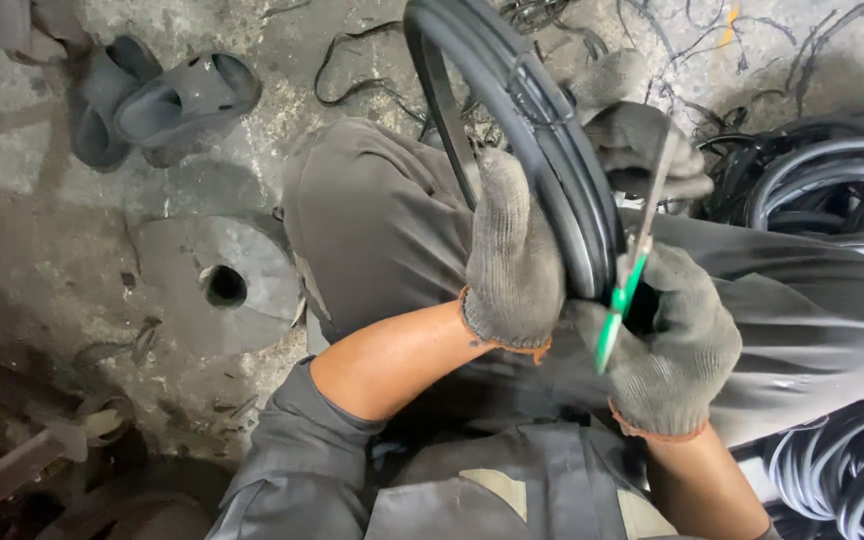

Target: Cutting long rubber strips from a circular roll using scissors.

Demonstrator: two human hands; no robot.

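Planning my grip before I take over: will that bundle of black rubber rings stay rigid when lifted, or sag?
The bundle of black rubber rings probably flexes: the bands look thin. Standing on edge, it may roll or tip once the left hand releases. The matte rubber should grip gloves, not slip.

Both gloves (512,260) are coarse grey knit cloth, grimy, with orange cuffs. The rubber rings (542,130) at upper centre look smooth and slightly glossy black; the scissors (624,290) have green plastic handles. The floor (32,230) at left is rough, stained concrete.
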